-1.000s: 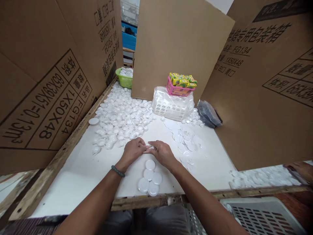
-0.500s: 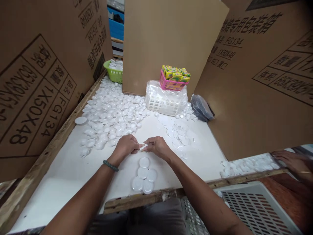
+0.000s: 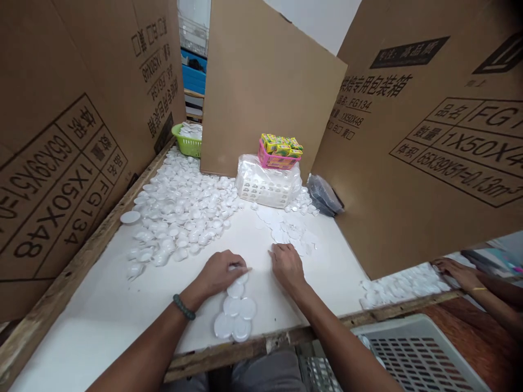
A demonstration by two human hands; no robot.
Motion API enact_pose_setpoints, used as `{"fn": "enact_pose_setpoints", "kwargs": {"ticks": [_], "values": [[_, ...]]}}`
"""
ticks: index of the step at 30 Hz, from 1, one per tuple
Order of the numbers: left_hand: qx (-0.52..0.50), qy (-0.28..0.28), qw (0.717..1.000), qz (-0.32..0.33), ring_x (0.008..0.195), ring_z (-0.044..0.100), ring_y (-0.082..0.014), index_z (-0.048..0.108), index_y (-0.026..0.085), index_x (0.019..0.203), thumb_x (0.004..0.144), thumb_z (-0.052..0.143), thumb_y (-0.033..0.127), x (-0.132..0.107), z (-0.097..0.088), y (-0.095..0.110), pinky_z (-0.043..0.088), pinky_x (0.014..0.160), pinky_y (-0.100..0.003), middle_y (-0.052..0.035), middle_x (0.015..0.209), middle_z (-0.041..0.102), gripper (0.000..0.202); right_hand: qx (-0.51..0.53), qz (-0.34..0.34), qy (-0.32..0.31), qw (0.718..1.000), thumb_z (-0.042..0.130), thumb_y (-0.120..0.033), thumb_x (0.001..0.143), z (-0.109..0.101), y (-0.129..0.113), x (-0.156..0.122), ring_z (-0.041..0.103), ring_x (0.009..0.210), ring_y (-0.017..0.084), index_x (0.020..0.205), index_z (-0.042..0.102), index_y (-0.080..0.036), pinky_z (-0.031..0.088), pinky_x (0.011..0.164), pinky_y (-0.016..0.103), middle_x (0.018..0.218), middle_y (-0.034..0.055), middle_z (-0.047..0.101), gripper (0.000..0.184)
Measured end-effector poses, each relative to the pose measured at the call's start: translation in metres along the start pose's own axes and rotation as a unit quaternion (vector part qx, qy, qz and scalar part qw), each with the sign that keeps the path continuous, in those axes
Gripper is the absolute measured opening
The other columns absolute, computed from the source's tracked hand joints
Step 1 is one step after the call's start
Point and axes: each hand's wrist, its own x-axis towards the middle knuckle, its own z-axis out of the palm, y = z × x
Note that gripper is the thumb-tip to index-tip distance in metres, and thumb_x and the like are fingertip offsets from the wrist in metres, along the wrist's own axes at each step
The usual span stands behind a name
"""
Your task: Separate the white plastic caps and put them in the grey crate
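Note:
My left hand (image 3: 224, 271) has its thumb and fingers closed at a small white round disc (image 3: 243, 278), partly covered by the hand. The disc lies at the far end of a cluster of several round white discs (image 3: 232, 306) near the front table edge. My right hand (image 3: 287, 265) is at the near left edge of a spread of thin flat white discs (image 3: 296, 233). Its fingers are curled down, and anything between their tips is hidden. A large heap of glossy white round pieces (image 3: 183, 201) covers the table's left and back.
Cardboard sheets (image 3: 269, 81) wall the table. At the back, a plastic-wrapped bundle (image 3: 265, 185) carries a pink basket (image 3: 281, 161) of yellow boxes. A green basket (image 3: 188, 146) stands back left. Another person's hand (image 3: 457, 272) is at right, above a grey crate (image 3: 408, 348).
My hands have come apart from their meeting point. The left has moved nearer with a white disc to the cluster; the right has shifted right to the thin discs. The camera view has tilted up.

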Motion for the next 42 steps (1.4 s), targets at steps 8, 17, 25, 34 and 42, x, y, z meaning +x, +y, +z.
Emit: {"fn": "enact_pose_setpoints", "kwargs": {"ticks": [8,17,25,34,42], "values": [[-0.033,0.025,0.998,-0.048,0.060,0.051,-0.0119,0.061,0.015,0.060,0.073,0.059,0.041,0.003,0.001,-0.007,0.035,0.056,-0.022,0.0005,0.060,0.060,0.029,0.091,-0.119,-0.033,0.988,0.045,-0.022,0.090,0.004,-0.041,0.038,0.051,0.082,0.018,0.068,0.062,-0.018,0.033,0.076,0.032,0.073,0.0036,0.064,0.028],[-0.003,0.116,0.989,-0.094,0.061,0.050,-0.0119,0.050,0.018,0.072,0.067,0.065,0.025,0.010,0.006,-0.019,0.035,0.057,-0.022,0.0030,0.067,0.055,0.018,0.201,-0.171,-0.090,0.960,0.062,-0.019,0.078,0.035,-0.062,0.128,0.053,0.097,0.018,0.100,0.060,-0.021,0.041,0.079,0.028,0.100,0.0044,0.061,0.022],[0.111,0.120,0.986,-0.034,0.079,0.054,-0.0183,0.052,0.019,0.097,0.072,0.064,0.021,0.007,0.005,-0.018,0.040,0.070,-0.029,-0.0026,0.087,0.059,0.028,0.234,-0.107,-0.018,0.966,0.050,-0.025,0.084,0.028,-0.039,0.086,0.052,0.074,0.014,0.124,0.047,-0.020,0.044,0.074,0.030,0.096,0.0047,0.055,0.040],[0.138,0.103,0.985,-0.017,0.091,0.052,-0.0223,0.054,0.020,0.108,0.076,0.063,0.028,0.004,0.002,-0.018,0.042,0.075,-0.032,-0.0053,0.096,0.060,0.034,0.344,-0.052,-0.015,0.937,0.055,-0.029,0.081,0.009,-0.031,0.040,0.051,0.073,0.014,0.087,0.060,-0.020,0.047,0.067,0.028,0.090,0.0042,0.049,0.012],[0.154,0.100,0.983,0.009,0.093,0.051,-0.0224,0.059,0.017,0.103,0.082,0.056,0.028,0.001,0.003,-0.021,0.042,0.078,-0.032,-0.0057,0.094,0.063,0.024,0.252,-0.068,-0.032,0.965,0.058,-0.024,0.081,0.010,-0.028,0.028,0.050,0.080,0.016,0.074,0.060,-0.020,0.042,0.069,0.029,0.087,0.0026,0.054,0.008]]}}
